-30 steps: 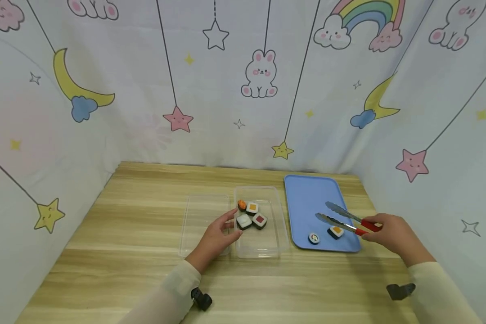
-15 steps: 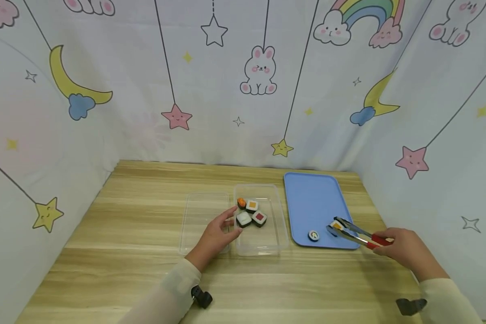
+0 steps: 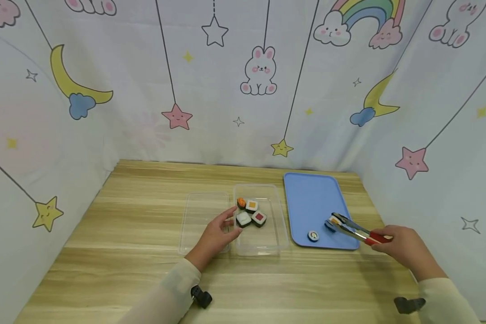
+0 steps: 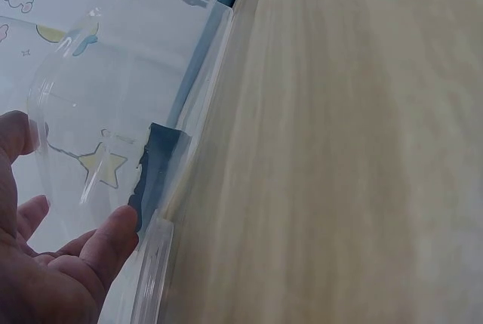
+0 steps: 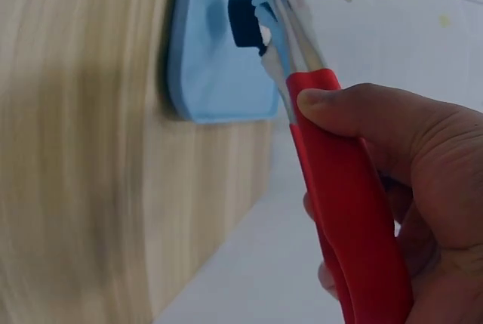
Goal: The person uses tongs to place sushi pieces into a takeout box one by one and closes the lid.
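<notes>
In the head view, my right hand (image 3: 402, 247) grips the red handles of metal tongs (image 3: 356, 229). Pinched between the tong tips is a sushi piece (image 5: 245, 18) with a dark wrap, white rice and an orange centre, close over the blue tray (image 3: 313, 193). A small round sushi roll (image 3: 313, 236) lies on that tray to its left. My left hand (image 3: 215, 234) touches the left wall of a clear plastic container (image 3: 283, 234), thumb and fingers spread apart. Inside sit several sushi pieces: an orange-topped one (image 3: 241, 203), one with a yellow-orange centre (image 3: 252, 205), a white-topped one (image 3: 243, 219) and a red-centred one (image 3: 259, 218).
A clear lid (image 3: 194, 211) lies flat to the container's left, partly behind my left hand. Everything stands on a wood-grain table (image 3: 146, 270). Patterned white curtains (image 3: 210, 148) hang at its back and sides.
My right hand moved right and down, and the tongs came together on the orange-centred sushi piece, which has shifted slightly up and left. My left hand stays at the container.
</notes>
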Demonstrator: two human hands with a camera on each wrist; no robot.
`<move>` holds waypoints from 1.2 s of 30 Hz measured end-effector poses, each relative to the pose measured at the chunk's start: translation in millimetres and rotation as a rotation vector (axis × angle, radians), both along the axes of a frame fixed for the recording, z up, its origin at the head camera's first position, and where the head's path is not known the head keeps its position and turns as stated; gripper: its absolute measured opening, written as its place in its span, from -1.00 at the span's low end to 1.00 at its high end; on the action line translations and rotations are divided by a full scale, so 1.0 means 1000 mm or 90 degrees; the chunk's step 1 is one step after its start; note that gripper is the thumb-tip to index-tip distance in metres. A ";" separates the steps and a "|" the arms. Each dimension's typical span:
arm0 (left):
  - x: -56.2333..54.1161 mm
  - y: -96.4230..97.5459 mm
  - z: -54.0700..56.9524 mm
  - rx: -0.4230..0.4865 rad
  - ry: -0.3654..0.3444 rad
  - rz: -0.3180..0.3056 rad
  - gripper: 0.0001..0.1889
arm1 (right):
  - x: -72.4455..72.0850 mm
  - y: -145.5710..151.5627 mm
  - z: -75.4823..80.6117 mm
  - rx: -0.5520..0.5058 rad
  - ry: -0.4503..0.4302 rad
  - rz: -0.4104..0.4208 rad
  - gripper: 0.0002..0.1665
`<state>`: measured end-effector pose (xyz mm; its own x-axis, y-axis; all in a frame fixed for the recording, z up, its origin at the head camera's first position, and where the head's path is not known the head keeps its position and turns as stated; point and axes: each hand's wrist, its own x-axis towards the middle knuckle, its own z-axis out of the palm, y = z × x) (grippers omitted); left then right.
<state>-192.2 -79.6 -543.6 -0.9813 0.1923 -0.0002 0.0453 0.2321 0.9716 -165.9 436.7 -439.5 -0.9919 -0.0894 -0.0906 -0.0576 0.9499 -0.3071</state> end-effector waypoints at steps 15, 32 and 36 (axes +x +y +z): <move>0.001 0.000 0.000 -0.003 -0.001 0.006 -0.27 | -0.030 -0.073 0.043 -0.082 0.071 0.098 -0.49; 0.001 0.000 0.001 0.001 0.000 0.003 -0.27 | -0.058 -0.195 0.027 -0.065 0.005 0.290 -0.59; 0.001 0.000 0.001 0.005 0.007 0.002 -0.26 | -0.058 -0.212 0.023 -0.016 -0.001 0.313 -0.62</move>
<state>-190.9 -79.1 -542.6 -0.9819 0.1888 0.0119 0.0549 0.2244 0.9730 -224.0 224.5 -416.7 -0.8312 -0.5495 -0.0842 -0.4971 0.8025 -0.3301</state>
